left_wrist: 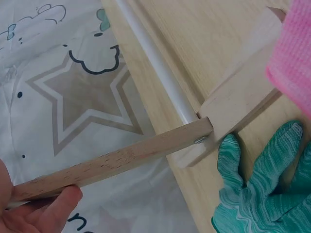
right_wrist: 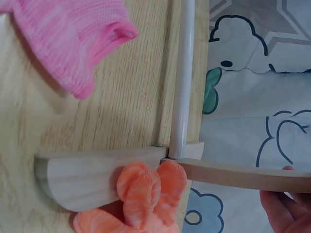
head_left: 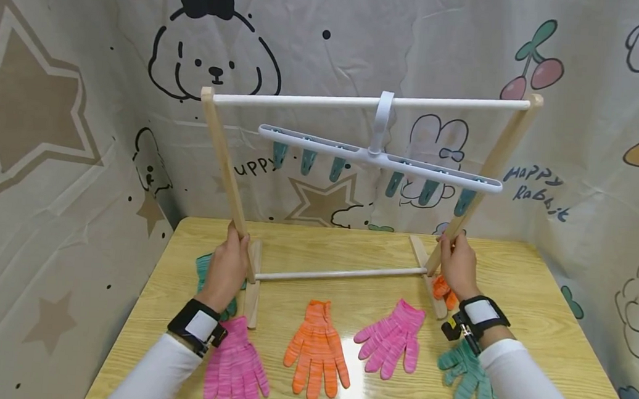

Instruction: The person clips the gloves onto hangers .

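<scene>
My left hand [head_left: 227,270] and right hand [head_left: 458,267] grip the wooden uprights [head_left: 225,165] of the garment rack [head_left: 304,101] on the table [head_left: 338,250]; I judge it light, stiff, best held there, its clip hanger [head_left: 323,146] prone to swing.

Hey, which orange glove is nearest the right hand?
The bunched-up orange glove at the rack's right foot, just below the right hand; the other orange glove lies flat, farther left.
</scene>
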`<action>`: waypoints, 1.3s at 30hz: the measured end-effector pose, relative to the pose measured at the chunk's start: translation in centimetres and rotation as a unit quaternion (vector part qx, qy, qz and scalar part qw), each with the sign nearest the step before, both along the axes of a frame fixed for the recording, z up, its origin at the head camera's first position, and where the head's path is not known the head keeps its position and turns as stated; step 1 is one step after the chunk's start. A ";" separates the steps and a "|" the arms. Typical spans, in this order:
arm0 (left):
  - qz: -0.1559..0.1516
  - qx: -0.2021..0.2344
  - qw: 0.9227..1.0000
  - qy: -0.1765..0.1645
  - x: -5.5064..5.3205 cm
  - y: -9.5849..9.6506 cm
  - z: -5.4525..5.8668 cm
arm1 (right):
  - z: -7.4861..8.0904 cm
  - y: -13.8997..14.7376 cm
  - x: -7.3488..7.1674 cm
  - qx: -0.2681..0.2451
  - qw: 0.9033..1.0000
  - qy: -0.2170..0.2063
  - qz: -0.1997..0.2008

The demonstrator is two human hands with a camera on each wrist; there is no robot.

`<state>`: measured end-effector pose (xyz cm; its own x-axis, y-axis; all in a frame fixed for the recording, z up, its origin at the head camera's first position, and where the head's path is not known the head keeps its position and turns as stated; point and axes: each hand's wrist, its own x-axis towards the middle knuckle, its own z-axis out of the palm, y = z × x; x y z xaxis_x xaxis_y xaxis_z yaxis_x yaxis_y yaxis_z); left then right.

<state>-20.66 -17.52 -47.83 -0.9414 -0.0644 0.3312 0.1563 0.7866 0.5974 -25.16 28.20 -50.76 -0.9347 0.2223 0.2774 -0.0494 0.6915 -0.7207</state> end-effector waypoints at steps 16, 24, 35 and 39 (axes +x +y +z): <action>0.015 -0.013 1.000 -0.007 -1.0 -0.1 -0.1 | 0.1 -0.2 0.9 0.029 0.999 -0.019 -0.011; 0.007 -0.018 1.000 -0.008 -1.3 -0.3 -0.3 | 0.2 0.0 1.8 0.025 1.000 -0.012 -0.004; -0.005 -0.014 1.000 -0.011 -1.3 -0.6 -0.2 | 0.3 0.0 3.2 0.011 0.999 -0.035 -0.005; -0.009 -0.016 1.000 0.001 -1.3 -0.7 -0.3 | 0.2 0.0 3.6 0.009 0.999 -0.033 -0.006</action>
<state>-22.01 -18.20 -48.13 -0.9417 -0.0375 0.3343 0.1713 0.8020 0.5723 -21.59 28.24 -50.55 -0.9483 0.2298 0.2191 0.0066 0.7041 -0.7101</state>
